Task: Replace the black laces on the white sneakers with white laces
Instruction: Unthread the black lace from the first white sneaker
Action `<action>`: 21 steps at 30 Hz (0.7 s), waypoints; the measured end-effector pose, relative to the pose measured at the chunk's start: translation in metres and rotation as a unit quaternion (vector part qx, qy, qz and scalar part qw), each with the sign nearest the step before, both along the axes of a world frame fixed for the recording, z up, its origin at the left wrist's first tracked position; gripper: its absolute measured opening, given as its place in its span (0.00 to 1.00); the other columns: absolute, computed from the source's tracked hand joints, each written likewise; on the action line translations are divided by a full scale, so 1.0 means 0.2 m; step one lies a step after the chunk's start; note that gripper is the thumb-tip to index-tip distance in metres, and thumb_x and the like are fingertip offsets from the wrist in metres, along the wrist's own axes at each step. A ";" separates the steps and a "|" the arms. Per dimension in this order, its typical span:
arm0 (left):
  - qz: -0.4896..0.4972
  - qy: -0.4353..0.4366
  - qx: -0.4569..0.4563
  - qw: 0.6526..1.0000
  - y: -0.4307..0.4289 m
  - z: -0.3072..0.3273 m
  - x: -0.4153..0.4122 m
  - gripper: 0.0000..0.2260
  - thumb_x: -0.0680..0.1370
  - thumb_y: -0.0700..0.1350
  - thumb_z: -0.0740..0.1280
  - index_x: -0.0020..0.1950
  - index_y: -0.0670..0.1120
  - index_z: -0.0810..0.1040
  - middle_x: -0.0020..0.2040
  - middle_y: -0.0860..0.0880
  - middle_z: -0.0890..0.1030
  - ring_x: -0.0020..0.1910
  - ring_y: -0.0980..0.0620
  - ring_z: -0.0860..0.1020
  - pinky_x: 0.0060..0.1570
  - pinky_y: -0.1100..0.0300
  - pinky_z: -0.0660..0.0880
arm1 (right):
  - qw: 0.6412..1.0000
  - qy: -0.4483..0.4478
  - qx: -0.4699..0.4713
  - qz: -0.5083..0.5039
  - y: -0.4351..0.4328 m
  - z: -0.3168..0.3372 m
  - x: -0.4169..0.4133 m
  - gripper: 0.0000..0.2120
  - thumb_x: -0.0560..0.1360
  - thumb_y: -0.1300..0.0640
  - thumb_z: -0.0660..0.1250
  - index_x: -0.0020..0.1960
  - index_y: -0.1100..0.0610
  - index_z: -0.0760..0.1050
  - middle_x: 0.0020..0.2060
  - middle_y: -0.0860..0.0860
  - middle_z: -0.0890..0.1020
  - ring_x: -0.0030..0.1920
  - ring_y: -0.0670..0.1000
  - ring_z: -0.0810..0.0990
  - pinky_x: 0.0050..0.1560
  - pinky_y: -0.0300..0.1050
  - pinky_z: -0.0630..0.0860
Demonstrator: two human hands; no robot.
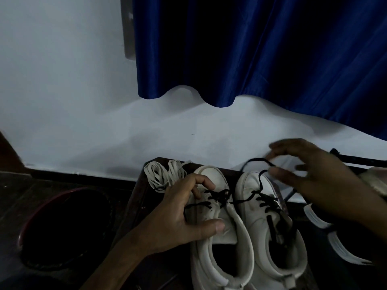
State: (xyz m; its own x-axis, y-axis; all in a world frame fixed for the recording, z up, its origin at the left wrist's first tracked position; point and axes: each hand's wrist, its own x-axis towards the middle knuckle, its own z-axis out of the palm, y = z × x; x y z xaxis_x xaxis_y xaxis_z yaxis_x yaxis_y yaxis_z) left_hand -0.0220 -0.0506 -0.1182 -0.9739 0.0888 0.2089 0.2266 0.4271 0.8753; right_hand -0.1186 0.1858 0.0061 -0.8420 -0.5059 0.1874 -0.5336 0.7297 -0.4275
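White sneakers sit side by side at the bottom centre of the frame, heels nearest the camera, toes pointing away. The left hand comes in from the lower left and grips the left sneaker. Its thumb presses on the tongue, and its fingers curl over the outer side up near the toe. That shoe's lace is loose and tangled across the eyelets.

The right hand reaches in from the right edge and hovers above the right sneaker. It's pretty motion-blurred, fingers fanned out. As far as I can make out, thumb and forefinger are pinching the free end of the black lace. The lace rises off the toe end in a thin loop, while the lower rows are laced through.

Both uppers look smooth and a bit scuffed, with thick padded collars and rounded toes. They rest on a dark wooden table.

Just beyond the left hand, the white laces lie at the table's far left corner. They're flat and ribbon-like, in two loose coils.

Lower left has a dark round basin with a reddish rim. Lower right, partly under the right forearm, is a black shoe with white sole stripes. A dark rod crosses behind the right hand.

Further back is a plain white wall, and a glossy blue curtain hangs in deep folds across the top right.
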 end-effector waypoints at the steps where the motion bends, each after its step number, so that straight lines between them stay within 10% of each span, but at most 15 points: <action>1: -0.002 0.001 0.001 1.000 0.00 0.00 0.00 0.29 0.67 0.64 0.73 0.65 0.58 0.69 0.59 0.59 0.73 0.63 0.52 0.71 0.62 0.50 0.71 | 1.000 0.014 0.010 0.023 -0.04 -0.01 0.03 0.10 0.73 0.46 0.66 0.54 0.39 0.77 0.63 0.35 0.71 0.61 0.37 0.70 0.64 0.41 0.69; 4: -0.014 0.001 0.018 1.000 0.00 0.00 -0.01 0.31 0.69 0.62 0.74 0.68 0.54 0.69 0.65 0.54 0.73 0.66 0.48 0.71 0.64 0.46 0.71 | 0.991 -0.001 0.070 0.115 -0.17 -0.04 0.12 0.09 0.76 0.44 0.64 0.54 0.38 0.78 0.65 0.31 0.67 0.66 0.36 0.63 0.62 0.28 0.61; 10: -0.012 0.005 0.021 1.000 0.00 -0.01 0.00 0.29 0.69 0.60 0.74 0.67 0.55 0.69 0.64 0.55 0.73 0.65 0.49 0.72 0.63 0.46 0.71 | 0.965 -0.022 0.217 0.147 -0.27 -0.17 0.19 0.14 0.80 0.44 0.55 0.58 0.43 0.76 0.68 0.34 0.64 0.68 0.41 0.58 0.67 0.50 0.64; 17: -0.019 0.003 0.020 1.000 0.00 0.00 0.00 0.29 0.70 0.62 0.72 0.67 0.55 0.69 0.64 0.54 0.73 0.65 0.48 0.71 0.63 0.45 0.70 | 0.991 -0.034 0.062 0.110 -0.21 -0.20 0.05 0.11 0.78 0.55 0.66 0.39 0.43 0.72 0.51 0.38 0.70 0.56 0.45 0.69 0.58 0.50 0.72; 21: -0.010 0.007 0.003 1.000 -0.01 0.00 0.00 0.28 0.69 0.63 0.71 0.66 0.57 0.69 0.60 0.56 0.73 0.63 0.51 0.71 0.63 0.48 0.70 | 0.997 0.001 -0.070 0.041 -0.13 -0.13 -0.02 0.13 0.79 0.61 0.64 0.40 0.45 0.74 0.50 0.44 0.72 0.53 0.42 0.73 0.55 0.34 0.69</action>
State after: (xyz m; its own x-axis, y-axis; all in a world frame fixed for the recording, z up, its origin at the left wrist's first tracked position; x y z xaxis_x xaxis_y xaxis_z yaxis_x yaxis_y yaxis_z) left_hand -0.0217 -0.0524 -0.1181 -0.9689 0.1074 0.2228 0.2473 0.4168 0.8747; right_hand -0.1218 0.1605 -0.0207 -0.7985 -0.5412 0.2636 -0.5900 0.6167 -0.5211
